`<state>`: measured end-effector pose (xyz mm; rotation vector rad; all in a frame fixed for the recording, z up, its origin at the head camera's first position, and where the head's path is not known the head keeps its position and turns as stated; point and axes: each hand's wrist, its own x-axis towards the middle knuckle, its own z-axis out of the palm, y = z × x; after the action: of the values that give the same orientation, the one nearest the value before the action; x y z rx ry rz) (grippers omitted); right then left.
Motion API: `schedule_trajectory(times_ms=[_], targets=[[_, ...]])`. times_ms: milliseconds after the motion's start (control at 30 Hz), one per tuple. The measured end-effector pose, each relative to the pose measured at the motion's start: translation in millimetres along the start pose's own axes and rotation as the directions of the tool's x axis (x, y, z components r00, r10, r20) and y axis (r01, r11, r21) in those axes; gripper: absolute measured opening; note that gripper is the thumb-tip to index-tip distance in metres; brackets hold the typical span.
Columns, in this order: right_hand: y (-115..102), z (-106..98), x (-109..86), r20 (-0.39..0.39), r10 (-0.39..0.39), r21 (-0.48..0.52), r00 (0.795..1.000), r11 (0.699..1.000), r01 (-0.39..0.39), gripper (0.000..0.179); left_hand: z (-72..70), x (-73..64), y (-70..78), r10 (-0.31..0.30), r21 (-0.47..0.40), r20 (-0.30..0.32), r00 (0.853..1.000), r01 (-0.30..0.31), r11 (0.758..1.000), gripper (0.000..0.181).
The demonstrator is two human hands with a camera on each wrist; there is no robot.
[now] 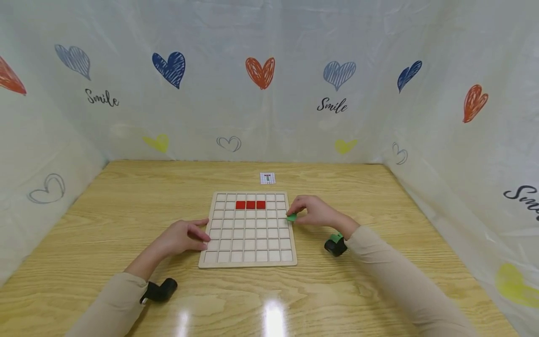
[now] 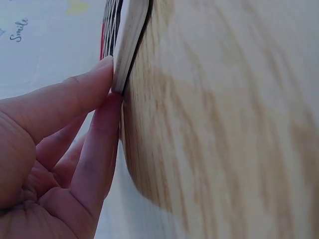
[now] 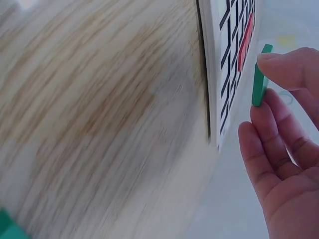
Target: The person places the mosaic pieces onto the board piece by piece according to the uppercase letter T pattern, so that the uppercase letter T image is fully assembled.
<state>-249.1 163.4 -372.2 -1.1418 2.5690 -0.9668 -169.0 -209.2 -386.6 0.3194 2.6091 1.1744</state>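
A pale square wooden board (image 1: 250, 234) with a grid of cells lies on the table. Three red tiles (image 1: 251, 205) sit side by side in a row near its far edge. My right hand (image 1: 316, 211) pinches a green tile (image 3: 261, 74) between thumb and fingers, held at the board's right edge in the head view. In the right wrist view, a gap separates this thin, tilted tile from the board. My left hand (image 1: 181, 236) touches the board's left edge; its thumb rests on the rim and a finger lies against the side, close to the table, in the left wrist view.
Beyond the board lies a small card (image 1: 267, 178) with a grid and a red and green T-shaped pattern. Something green (image 1: 336, 237) shows beside the black right wrist camera (image 1: 335, 247). A light curtain (image 1: 294, 126) with printed hearts surrounds the wooden table (image 1: 168, 187).
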Motion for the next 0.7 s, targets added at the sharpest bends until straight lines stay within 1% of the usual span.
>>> schedule_trajectory(times_ms=[200, 367, 600, 700], targets=[[-5.9, 3.9, 7.8, -0.005, 0.035, 0.015, 0.999, 0.999, -0.035, 0.019, -1.1, 0.2, 1.7, -0.006, -0.003, 0.000, 1.000, 0.006, 1.000, 0.012], [-11.8, 7.0, 18.0, -0.001, 0.050, 0.003, 0.999, 0.999, -0.050, 0.020, -2.5, 1.5, 3.5, -0.020, 0.004, -0.002, 1.000, 0.020, 1.000, 0.012], [-18.5, 14.8, 33.4, 0.022, 0.039, 0.020, 0.999, 0.999, -0.039, 0.019, -2.3, 0.4, 4.6, -0.002, 0.001, -0.002, 1.000, 0.002, 1.000, 0.013], [-20.9, 18.9, 39.4, 0.030, 0.023, 0.045, 0.999, 0.999, -0.025, 0.019, -0.7, -1.0, 4.3, -0.009, -0.003, -0.002, 1.000, 0.009, 1.000, 0.014]])
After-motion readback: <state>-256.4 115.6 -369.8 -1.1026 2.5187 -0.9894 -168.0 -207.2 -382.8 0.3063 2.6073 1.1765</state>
